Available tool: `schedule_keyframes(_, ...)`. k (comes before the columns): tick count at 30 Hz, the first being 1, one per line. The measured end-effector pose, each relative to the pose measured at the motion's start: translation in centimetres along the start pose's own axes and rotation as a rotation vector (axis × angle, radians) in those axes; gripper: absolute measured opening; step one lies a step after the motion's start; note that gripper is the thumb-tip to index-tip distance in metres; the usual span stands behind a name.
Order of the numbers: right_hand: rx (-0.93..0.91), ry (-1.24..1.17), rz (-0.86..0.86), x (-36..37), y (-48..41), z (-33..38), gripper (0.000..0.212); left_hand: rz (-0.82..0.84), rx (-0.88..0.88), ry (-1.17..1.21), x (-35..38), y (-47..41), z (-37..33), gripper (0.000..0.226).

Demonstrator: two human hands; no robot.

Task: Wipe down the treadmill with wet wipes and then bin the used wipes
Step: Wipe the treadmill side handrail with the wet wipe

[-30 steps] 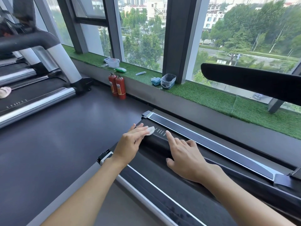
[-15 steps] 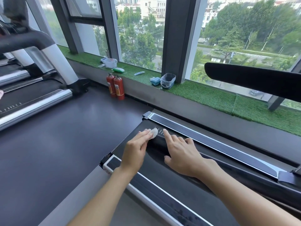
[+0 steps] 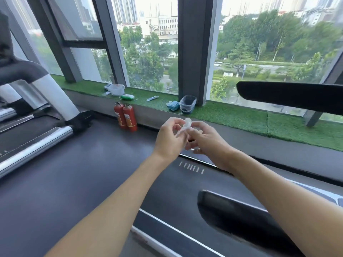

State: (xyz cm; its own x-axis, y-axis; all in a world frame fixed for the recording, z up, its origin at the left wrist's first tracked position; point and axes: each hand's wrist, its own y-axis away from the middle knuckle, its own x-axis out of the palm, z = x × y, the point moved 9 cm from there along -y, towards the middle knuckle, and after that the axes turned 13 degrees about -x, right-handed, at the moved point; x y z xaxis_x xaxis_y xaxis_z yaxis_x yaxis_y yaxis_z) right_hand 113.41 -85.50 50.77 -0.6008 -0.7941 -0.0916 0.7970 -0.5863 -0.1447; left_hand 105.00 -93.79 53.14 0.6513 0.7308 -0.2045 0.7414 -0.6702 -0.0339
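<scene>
Above the black treadmill deck: I saw both hands raised, clear of it.
Wipe: small crumpled white wet wipe, held between them.
Left hand: fingers curled, pinched the wipe's lower end.
Right hand: fingertips pinched its top.
Bin: small plastic-lined bin stood on the green turf sill beyond.

A gym: treadmills in a row beside tall windows, fire extinguishers.

White wet wipe, red fire extinguishers, green turf sill, black treadmill with white dash marks, blue pack
</scene>
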Motion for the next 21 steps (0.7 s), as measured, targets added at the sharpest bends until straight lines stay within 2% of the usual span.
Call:
schedule_keyframes(4,0.043,-0.038,-0.146,-1.4,-7.1,-0.9,0.01,0.142,0.001,-0.023,0.2,-7.0,-0.5,0.019)
schedule_keyframes(6,0.05,-0.039,-0.2,-2.5,-10.4,-0.9,0.005,0.231,-0.084,-0.004,0.4,-10.9,0.0,0.026)
schedule_keyframes(8,0.051,-0.002,-0.266,-3.7,-12.8,-0.8,0.009,0.344,-0.183,0.046,1.1,-14.1,0.5,0.035)
schedule_keyframes(13,0.083,0.034,-0.43,-7.4,-16.4,-1.0,0.014,0.428,-0.272,0.146,3.9,-21.5,0.4,0.024)
schedule_keyframes(17,0.068,0.069,-0.569,-11.2,-17.9,-1.5,0.018,0.651,-0.309,0.054,9.2,-25.4,0.3,0.042)
schedule_keyframes(21,0.076,0.08,-0.703,-15.1,-19.8,-2.3,0.019,0.784,-0.254,0.012,14.7,-29.3,-0.8,0.024)
